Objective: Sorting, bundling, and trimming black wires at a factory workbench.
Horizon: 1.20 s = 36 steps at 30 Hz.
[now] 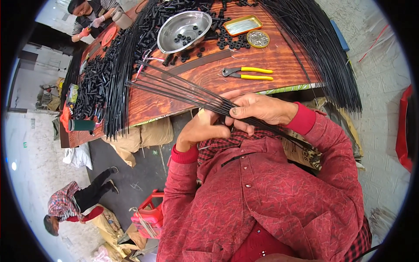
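A thin bundle of long black rods (209, 103) lies across both my hands in front of my lap. The far ends fan out over the table edge at the left, and the near ends reach toward my right forearm. My right hand (264, 109) is closed on the bundle, thumb pressed on top. Lower and to the left, my left hand (200, 130) curls its fingers at the underside of the rods, its thumb held apart from them. A yellowish wrap shows on one left finger. Part of its grip is hidden by the rods.
On the wooden table (200, 72) are yellow-handled pincers (248, 73), a metal bowl (184, 31), a yellow tray (242, 25) of thin pins, a round tin (258, 39) and heaps of black parts. Large rod bundles (323, 52) flank it. Two other people are at the left.
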### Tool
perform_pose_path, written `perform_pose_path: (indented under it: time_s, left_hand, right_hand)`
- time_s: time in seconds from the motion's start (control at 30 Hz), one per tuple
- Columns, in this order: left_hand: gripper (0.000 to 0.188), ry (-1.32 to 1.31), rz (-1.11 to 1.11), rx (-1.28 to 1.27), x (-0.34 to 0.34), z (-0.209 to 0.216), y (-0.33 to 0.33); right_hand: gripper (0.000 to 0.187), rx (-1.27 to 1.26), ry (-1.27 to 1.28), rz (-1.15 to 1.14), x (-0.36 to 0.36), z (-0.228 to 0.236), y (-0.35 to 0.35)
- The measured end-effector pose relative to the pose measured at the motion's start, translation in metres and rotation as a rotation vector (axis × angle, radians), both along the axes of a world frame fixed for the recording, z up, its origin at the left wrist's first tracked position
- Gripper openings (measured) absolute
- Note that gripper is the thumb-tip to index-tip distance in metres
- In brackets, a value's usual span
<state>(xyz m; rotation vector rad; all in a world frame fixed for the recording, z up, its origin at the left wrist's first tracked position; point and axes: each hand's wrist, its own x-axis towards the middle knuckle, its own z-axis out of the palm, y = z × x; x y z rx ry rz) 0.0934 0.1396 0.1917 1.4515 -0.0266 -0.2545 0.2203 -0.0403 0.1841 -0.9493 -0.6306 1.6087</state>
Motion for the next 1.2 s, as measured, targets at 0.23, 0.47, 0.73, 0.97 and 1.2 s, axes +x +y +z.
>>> perform_pose_path:
  time_s: [0.23,0.47,0.73,0.97,1.2]
  left_hand:
    - [0.088,-0.245,0.076,-0.217,-0.011,-0.003,0.001]
    - [0.050,-0.156,0.666,-0.630,0.003,0.007,0.017]
    - [0.053,-0.201,0.511,-0.476,-0.003,0.013,0.021]
    - [0.070,-0.350,0.660,-0.678,-0.004,0.025,0.086]
    - [0.072,-0.438,0.603,-0.529,-0.011,0.040,0.147]
  right_hand:
    - [0.039,-0.059,-0.027,0.036,0.001,0.014,0.001]
    - [0.041,-0.153,-0.044,0.058,-0.005,0.013,-0.003]
    - [0.045,-0.168,0.006,0.085,-0.008,0.012,-0.001]
    - [0.038,-0.193,-0.076,0.048,-0.004,0.019,-0.009]
    - [0.038,-0.227,-0.106,0.094,-0.004,0.021,-0.011]
